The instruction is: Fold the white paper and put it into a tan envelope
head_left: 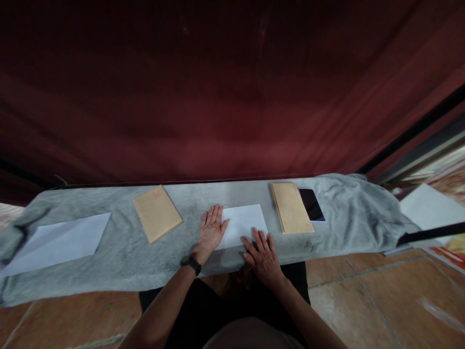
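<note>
Grey cloth (348, 218) covers the long, narrow surface (119, 261), its far edge running along a dark red backdrop (232, 121). Near the left end, long white paper (60, 244) lies slantwise, reaching towards the near left corner. Next comes a brown envelope (157, 214), lying flat and turned at an angle, its top close to the far edge; a faint reddish mark shows near its upper corner, and whether anything is inside cannot be told.

At the middle, nearer the near edge, a white sheet (241, 221) lies between the hands. The left hand (211, 230) rests flat over its left side, fingers nearly together and thumb held apart; a dark watch (191, 265) circles that wrist. The right hand (265, 257) has its fingers spread apart, tips at the sheet's near right corner, clamped on nothing.

Further right, a small stack of brown envelopes (293, 208) lies with its top by the far edge, their contents hidden. A dark-screened phone (311, 204) lies just beside the stack's right side. Beyond the surface's right end is more white paper (432, 208), partly crossed by a black bar (436, 233).
</note>
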### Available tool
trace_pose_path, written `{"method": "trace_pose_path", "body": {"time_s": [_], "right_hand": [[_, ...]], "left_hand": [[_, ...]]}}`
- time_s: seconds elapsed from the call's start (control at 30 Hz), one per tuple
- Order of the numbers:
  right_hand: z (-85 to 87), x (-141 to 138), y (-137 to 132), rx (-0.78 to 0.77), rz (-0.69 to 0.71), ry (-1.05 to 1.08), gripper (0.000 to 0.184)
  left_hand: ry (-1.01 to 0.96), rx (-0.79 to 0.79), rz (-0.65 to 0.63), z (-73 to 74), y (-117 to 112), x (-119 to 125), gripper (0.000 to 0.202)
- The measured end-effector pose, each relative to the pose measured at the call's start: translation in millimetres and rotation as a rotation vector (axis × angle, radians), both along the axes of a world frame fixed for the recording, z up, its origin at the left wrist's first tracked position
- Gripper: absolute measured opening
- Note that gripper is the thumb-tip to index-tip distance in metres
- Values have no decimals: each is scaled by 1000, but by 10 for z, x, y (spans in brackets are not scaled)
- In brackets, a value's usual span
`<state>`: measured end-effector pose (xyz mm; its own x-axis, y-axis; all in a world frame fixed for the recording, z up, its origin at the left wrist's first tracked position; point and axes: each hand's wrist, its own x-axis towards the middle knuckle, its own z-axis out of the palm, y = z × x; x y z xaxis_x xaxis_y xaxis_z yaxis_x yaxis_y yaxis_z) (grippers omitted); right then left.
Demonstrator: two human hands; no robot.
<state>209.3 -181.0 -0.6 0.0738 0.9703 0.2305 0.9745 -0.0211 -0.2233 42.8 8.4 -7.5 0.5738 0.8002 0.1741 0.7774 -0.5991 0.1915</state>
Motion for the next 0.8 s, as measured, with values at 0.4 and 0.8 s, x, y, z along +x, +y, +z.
{"method": "trace_pose_path", "body": {"time_s": [0.4, 0.8], "right_hand": [[67, 475, 772, -62, -447, 1, 43], [111, 571, 848, -16, -453, 346, 10]], "left_hand": [[-44, -213, 0, 376, 376, 83, 40], [-299, -538, 57, 425, 545, 143, 2]]}}
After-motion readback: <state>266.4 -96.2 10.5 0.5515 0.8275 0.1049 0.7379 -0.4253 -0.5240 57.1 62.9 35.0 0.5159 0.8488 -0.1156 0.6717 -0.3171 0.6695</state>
